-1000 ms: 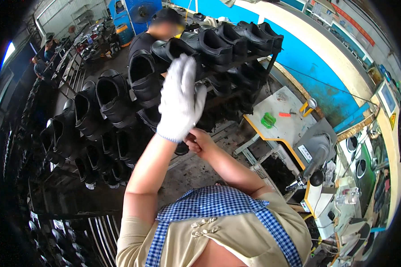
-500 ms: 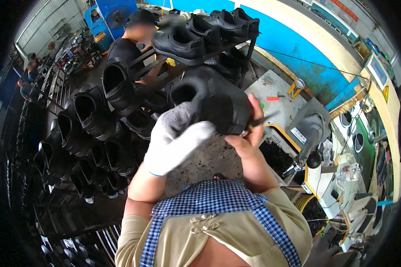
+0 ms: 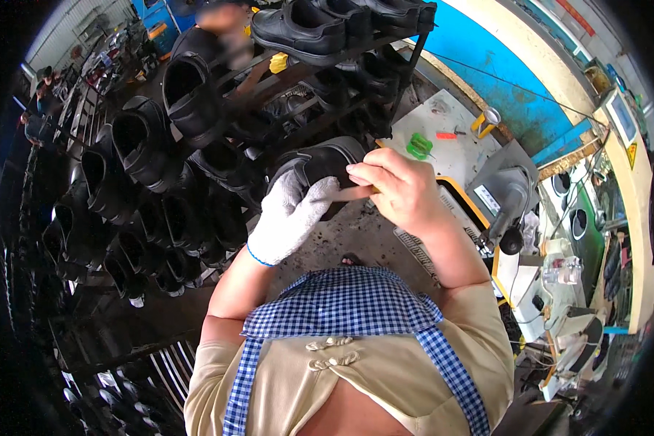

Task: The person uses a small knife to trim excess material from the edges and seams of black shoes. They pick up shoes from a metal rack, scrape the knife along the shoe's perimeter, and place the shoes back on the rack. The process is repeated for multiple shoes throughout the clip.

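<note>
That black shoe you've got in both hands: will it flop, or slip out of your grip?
Probably stiff: the black shoe keeps its shape between the left hand and right hand. It likely has some weight, given what looks like a thick sole. The knit glove should limit slipping on the smooth upper.

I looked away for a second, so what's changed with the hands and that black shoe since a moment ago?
The gloved left hand took a black shoe off the rack and brought it down in front of the chest. The bare right hand came up to meet it and now pinches at its edge. The other shoes stay on the rack, and the white machine table is unchanged.
</note>
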